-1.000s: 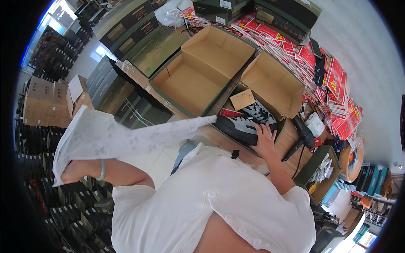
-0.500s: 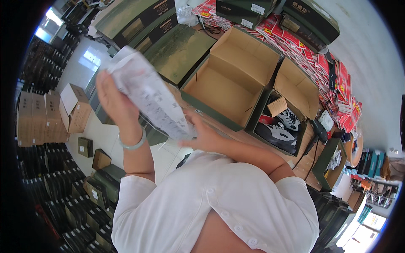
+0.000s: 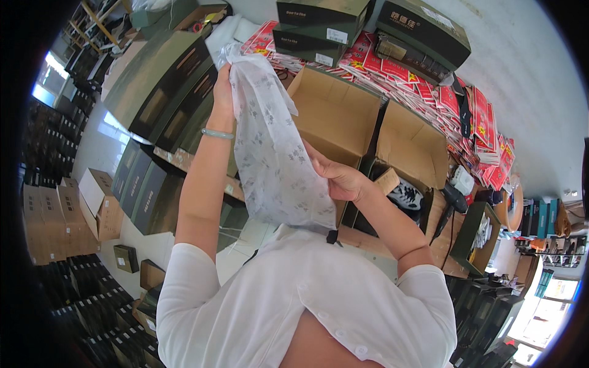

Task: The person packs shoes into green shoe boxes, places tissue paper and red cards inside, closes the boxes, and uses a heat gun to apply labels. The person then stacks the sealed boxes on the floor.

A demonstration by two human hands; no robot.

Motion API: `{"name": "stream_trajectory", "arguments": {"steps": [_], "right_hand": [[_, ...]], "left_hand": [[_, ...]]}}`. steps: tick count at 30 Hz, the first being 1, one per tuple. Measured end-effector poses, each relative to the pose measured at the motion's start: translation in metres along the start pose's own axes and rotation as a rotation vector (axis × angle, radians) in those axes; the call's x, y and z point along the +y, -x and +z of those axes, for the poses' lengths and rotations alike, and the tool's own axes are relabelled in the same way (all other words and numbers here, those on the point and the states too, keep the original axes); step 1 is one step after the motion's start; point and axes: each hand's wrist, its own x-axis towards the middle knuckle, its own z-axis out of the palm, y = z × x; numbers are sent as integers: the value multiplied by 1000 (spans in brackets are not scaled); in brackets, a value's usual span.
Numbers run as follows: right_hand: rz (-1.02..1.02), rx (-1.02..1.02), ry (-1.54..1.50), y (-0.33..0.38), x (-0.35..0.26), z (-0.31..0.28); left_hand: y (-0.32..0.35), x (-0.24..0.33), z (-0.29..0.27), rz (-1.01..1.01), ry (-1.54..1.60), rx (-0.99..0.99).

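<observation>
Both grips are closed in the head view: the left hand [image 3: 224, 93] holds the top of a patterned white sheet [image 3: 270, 150], the right hand [image 3: 342, 179] pinches its right edge. Spread between them, it partly hides an open box [image 3: 336, 104].

left grip [image 3: 224, 92] partly hidden by sheet [image 3: 270, 147]

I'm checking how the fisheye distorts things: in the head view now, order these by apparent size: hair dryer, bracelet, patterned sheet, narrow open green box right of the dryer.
Largest to smallest:
1. Patterned sheet
2. Narrow open green box
3. Hair dryer
4. Bracelet
</observation>
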Motion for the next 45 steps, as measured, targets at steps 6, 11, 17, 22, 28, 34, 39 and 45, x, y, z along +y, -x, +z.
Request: {"name": "stream_trajectory", "arguments": {"steps": [6,11,17,22,28,34,39,45], "right_hand": [[-713,549,705,-46,-76,-92],[-704,864,1156,-91,-96,-174],[-549,1116,1406,-112,-72,-268],[-404,1161,1415,-109,-70,-263],[-701,1212,1649,-87,-66,-253],[-427,1380,1377,-56,7,-190],[76,1360,1469,-38,148,-136],[54,1450,1059,-39,176,-157]], "left_hand": [[-111,-49,-16,-163,-117,50],[-114,-110,-56,-301,-341,23],[7,-168,-119,-243,-1066,38],[39,-179,-160,-333,-1217,-83],[25,-169,-153,-106,-1475,11],[39,-172,-170,-208,-1503,-49],[98,-148,-184,-407,-1434,-191],[111,-147,-212,-400,-1473,-333]]}}
